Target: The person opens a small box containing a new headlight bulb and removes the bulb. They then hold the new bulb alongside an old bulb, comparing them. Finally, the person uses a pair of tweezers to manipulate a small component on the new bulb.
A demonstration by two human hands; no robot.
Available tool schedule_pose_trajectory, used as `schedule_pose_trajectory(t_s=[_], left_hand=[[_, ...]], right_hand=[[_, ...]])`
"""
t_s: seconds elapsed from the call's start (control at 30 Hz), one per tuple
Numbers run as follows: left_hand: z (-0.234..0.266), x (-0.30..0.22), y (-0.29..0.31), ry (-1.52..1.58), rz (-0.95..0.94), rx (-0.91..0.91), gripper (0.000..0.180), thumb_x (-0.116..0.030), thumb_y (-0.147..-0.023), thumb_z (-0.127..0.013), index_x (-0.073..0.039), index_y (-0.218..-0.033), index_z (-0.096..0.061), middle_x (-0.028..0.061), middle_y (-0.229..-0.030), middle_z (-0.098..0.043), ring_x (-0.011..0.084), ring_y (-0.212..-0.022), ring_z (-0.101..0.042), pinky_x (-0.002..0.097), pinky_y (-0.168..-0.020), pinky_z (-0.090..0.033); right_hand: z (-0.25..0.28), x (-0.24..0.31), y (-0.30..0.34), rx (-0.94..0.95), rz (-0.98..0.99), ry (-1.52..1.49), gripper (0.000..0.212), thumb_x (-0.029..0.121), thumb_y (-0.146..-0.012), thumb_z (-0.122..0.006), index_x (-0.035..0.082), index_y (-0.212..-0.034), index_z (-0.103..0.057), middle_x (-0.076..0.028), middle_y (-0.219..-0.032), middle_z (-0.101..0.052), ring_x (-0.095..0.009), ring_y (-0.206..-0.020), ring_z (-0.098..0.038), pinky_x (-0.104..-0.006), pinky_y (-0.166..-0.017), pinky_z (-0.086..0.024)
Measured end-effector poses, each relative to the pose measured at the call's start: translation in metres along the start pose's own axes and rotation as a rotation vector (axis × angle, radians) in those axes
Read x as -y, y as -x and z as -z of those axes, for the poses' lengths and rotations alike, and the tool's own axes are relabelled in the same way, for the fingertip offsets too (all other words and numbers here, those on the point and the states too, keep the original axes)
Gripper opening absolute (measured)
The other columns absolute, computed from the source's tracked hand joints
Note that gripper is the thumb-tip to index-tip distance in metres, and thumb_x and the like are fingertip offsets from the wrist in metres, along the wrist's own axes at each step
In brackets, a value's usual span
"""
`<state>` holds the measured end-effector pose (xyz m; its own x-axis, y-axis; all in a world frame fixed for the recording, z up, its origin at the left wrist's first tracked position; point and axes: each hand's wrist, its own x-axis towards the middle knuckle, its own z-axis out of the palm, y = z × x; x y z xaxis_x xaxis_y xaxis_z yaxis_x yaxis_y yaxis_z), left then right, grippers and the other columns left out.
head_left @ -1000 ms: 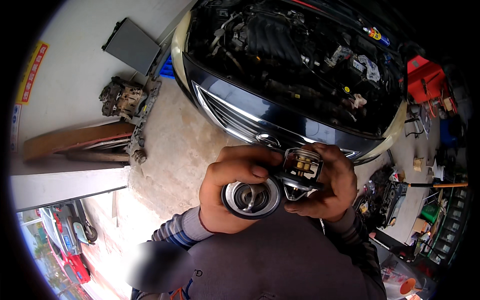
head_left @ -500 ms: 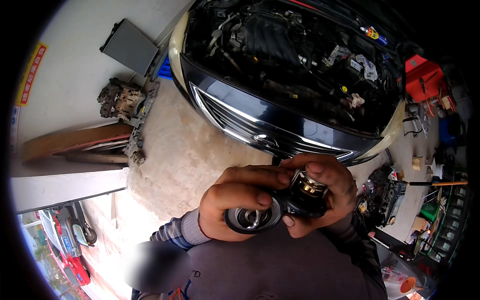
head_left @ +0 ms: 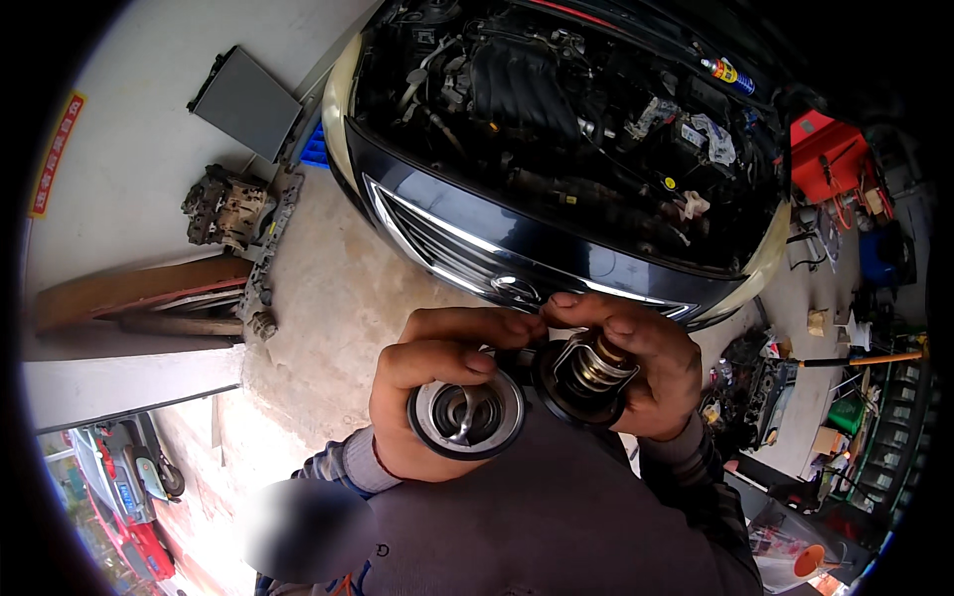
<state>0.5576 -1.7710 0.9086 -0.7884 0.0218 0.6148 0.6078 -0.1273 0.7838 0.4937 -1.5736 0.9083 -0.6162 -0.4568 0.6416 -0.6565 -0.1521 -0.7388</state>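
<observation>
In front of my chest, each hand holds an engine thermostat. My left hand (head_left: 427,372) is closed round a round one (head_left: 467,425) with a silvery flange, a dark rubber ring and a metal bridge across its middle, its face turned up. The fingers of my right hand (head_left: 661,363) grip the other thermostat (head_left: 596,372), tilted so that its wire frame, coil spring and brass-coloured body show above a black base. The two parts are close together but apart. Beyond them stands a dark car (head_left: 497,238) with its bonnet raised.
A spray can (head_left: 728,74) lies at the engine bay's (head_left: 527,89) right edge. To the left, a greasy engine part (head_left: 227,207) and a radiator-like panel (head_left: 246,104) rest by the wall. A red tool case (head_left: 827,159) and cluttered shelves (head_left: 884,427) stand on the right.
My hands have moved slightly left and drawn apart, so the thermostats are more separated. The left one now faces up more fully, and the right one shows more of its spring.
</observation>
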Motion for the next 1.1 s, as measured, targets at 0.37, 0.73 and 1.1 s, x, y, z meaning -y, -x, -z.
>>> schedule_pose_trajectory(t_s=[0.37, 0.73, 1.1], left_hand=[[0.009, 0.005, 0.004, 0.149, 0.158, -0.074, 0.071, 0.005, -0.084, -0.073, -0.003, -0.141, -0.032, 0.0244, -0.132, -0.057, 0.0346, -0.126, -0.058, 0.0429, -0.104, -0.049], [0.01, 0.01, 0.0, 0.168, 0.211, 0.01, 0.076, 0.006, -0.085, -0.072, -0.002, -0.147, -0.03, 0.021, -0.134, -0.059, 0.0343, -0.138, -0.047, 0.0467, -0.114, -0.037], [0.013, 0.008, 0.002, 0.063, 0.096, 0.016, 0.072, 0.01, -0.084, -0.071, -0.002, -0.144, -0.032, 0.0224, -0.132, -0.06, 0.0385, -0.14, -0.044, 0.0504, -0.115, -0.036]], right_hand=[[-0.005, 0.001, -0.004, -0.006, 0.01, 0.205, 0.066, -0.004, -0.069, -0.085, 0.002, -0.127, -0.055, -0.018, -0.114, -0.065, -0.029, -0.096, -0.069, -0.0353, -0.078, -0.059], [-0.016, -0.014, 0.003, -0.057, -0.064, 0.106, 0.07, -0.01, -0.07, -0.077, 0.0, -0.135, -0.051, -0.02, -0.126, -0.054, -0.029, -0.113, -0.062, -0.0356, -0.09, -0.055], [-0.017, -0.016, -0.012, 0.011, 0.021, 0.073, 0.062, -0.01, -0.074, -0.074, 0.0, -0.132, -0.053, -0.024, -0.13, -0.052, -0.034, -0.119, -0.06, -0.0399, -0.095, -0.054]])
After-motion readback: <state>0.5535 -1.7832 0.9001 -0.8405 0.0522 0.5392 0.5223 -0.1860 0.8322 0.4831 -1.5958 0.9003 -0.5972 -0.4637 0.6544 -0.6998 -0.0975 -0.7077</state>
